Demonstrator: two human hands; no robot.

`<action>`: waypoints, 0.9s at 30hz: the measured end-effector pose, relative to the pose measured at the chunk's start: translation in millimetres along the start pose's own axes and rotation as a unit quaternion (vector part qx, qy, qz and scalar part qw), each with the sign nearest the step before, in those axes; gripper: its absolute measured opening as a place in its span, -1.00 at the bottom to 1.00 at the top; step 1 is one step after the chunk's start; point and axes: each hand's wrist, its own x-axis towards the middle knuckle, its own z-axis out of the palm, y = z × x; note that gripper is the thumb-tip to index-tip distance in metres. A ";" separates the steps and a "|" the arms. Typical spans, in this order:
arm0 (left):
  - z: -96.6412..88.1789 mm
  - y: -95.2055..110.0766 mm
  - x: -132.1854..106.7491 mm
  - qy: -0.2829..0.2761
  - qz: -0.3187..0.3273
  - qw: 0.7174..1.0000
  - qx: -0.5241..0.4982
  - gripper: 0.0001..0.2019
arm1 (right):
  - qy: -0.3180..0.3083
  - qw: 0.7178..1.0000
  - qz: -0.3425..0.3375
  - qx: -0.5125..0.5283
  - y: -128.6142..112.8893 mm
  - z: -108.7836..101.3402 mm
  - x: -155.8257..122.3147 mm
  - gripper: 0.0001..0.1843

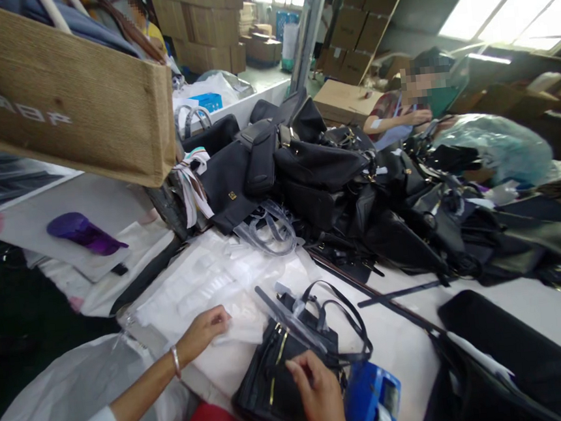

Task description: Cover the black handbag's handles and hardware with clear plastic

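Observation:
A black handbag [260,376] with gold zippers lies on the white table in front of me, its thin strap [356,315] looped out to the right. My right hand [318,390] is over the bag's right side, thumb and fingers curled together; whatever they may pinch is hidden. To the left of the bag, my left hand [214,324] has its fingers closed at the edge of some clear plastic bags [240,312]. I cannot make out whether it grips one. Across the handbag's top lies a clear plastic-wrapped strap [295,320].
A blue tape dispenser [373,396] stands right of the handbag. Behind is a heap of black bags [325,161]. A jute bag [64,92] hangs at upper left, above a purple visor [86,233]. A co-worker [394,109] sits across the table.

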 end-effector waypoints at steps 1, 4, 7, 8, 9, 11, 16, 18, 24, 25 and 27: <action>-9.2 7.9 -2.5 0.005 -0.006 0.998 -0.060 -0.88 | 0.001 1.000 0.014 0.022 -6.2 3.3 2.7 -0.68; -28.9 35.6 -9.0 0.001 -0.021 0.974 -0.226 -0.89 | 0.011 0.995 0.013 0.102 -23.3 16.0 16.7 -0.71; -33.9 57.4 -13.5 -0.010 -0.013 0.967 -0.254 -0.90 | -0.041 0.963 -0.001 0.267 -35.3 30.9 33.4 -0.35; -33.1 61.5 -14.6 -0.006 -0.006 0.969 -0.246 -0.89 | -0.071 0.945 0.004 0.319 -37.6 35.3 37.7 -0.32; -31.6 64.0 -15.7 0.001 0.001 0.973 -0.232 -0.88 | -0.091 0.931 0.012 0.354 -39.0 39.0 40.9 -0.37; -27.5 65.4 -18.4 0.014 0.010 0.982 -0.188 -0.84 | -0.091 0.928 0.031 0.361 -39.5 42.8 42.7 -0.56; -16.1 67.4 -29.1 -0.029 0.001 0.998 -0.062 -0.83 | -0.020 0.970 0.034 0.242 -38.1 32.9 20.0 -0.67; -9.6 74.2 -32.2 -0.068 0.027 0.995 -0.072 -0.58 | -0.029 0.980 0.010 0.197 -40.4 28.6 5.3 -0.70; 26.3 92.2 -35.0 -0.243 -0.007 0.930 -0.277 -0.75 | -0.028 0.996 -0.036 0.072 -41.2 35.0 -22.0 -0.67; 32.9 91.0 -35.4 -0.248 -0.032 0.920 -0.301 -0.81 | -0.018 0.998 -0.026 0.061 -38.6 36.3 -23.3 -0.65; 43.4 85.5 -36.2 -0.230 -0.069 0.917 -0.319 -0.82 | -0.017 0.998 -0.011 0.065 -31.3 36.2 -23.6 -0.63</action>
